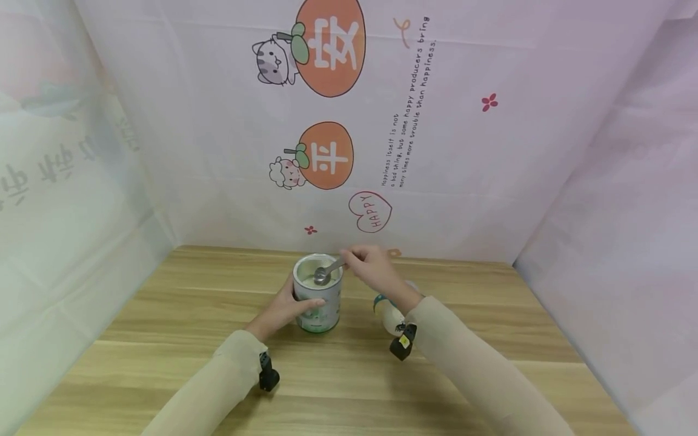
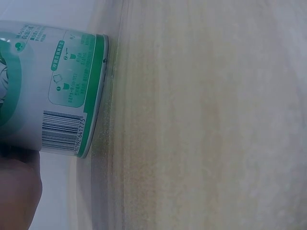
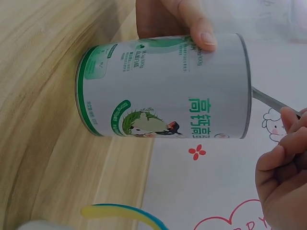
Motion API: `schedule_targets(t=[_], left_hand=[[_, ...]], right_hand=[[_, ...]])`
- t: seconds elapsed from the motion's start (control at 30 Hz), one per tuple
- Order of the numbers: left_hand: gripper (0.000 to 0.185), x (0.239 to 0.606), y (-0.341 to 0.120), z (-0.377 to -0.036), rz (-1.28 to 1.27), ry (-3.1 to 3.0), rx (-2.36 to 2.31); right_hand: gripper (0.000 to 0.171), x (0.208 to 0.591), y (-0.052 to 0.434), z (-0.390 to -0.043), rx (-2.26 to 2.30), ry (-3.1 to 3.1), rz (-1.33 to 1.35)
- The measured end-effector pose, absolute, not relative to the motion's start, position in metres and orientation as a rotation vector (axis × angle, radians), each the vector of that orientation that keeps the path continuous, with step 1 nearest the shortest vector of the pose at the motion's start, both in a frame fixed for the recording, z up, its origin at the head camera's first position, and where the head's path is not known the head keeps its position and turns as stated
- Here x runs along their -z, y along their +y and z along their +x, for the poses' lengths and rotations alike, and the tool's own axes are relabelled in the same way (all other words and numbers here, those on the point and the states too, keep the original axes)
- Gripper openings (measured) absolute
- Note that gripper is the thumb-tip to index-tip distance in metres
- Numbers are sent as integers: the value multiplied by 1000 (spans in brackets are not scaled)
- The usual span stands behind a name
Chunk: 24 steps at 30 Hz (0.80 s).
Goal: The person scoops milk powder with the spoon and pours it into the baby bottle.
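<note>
A white and green milk powder tin (image 1: 322, 306) stands upright on the wooden table, its top uncovered and pale inside. My left hand (image 1: 286, 307) grips its left side, thumb across the front. The right wrist view shows that thumb (image 3: 204, 36) lying on the printed wall of the tin (image 3: 168, 91). With its fingertips, my right hand (image 1: 369, 266) pinches the handle of a metal spoon (image 1: 322, 276) from the right. The spoon's bowl is within the tin's mouth, tilted down from the handle. In the left wrist view, the tin's barcode side (image 2: 62, 129) faces the camera.
A rounded white item with blue and yellow parts (image 1: 390, 316) is on the table right of the tin, partly hidden by my right forearm. Printed white cloth (image 1: 447, 200) hangs behind the table (image 1: 327, 387) and along both sides.
</note>
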<state>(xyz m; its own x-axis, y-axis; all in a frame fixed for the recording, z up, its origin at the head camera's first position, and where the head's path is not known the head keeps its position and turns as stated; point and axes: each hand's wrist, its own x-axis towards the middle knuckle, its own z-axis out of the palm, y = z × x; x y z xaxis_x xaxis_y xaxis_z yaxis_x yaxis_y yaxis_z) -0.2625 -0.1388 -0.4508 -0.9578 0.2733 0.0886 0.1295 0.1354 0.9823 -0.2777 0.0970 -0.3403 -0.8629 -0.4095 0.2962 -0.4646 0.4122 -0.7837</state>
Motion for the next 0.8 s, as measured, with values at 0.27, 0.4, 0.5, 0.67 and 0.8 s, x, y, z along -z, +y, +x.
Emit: schedule_targets(t=[0.27, 0.4, 0.5, 0.67, 0.8], left_hand=[[94, 452, -139, -262, 410, 2272, -1948], [93, 451, -139, -261, 411, 2261, -1953], [93, 451, -138, -261, 419, 2259, -1952], [94, 452, -138, -260, 416, 2262, -1956], [93, 451, -138, -261, 421, 2249, -1972]], right_hand=[[40, 345, 85, -282, -1138, -2658, 955], [40, 348, 78, -282, -947, -2661, 1044], [37, 350, 74, -281, -821, -2647, 1088], [35, 349, 67, -280, -712, -2623, 1102], [35, 344, 61, -279, -614, -2626, 1070]])
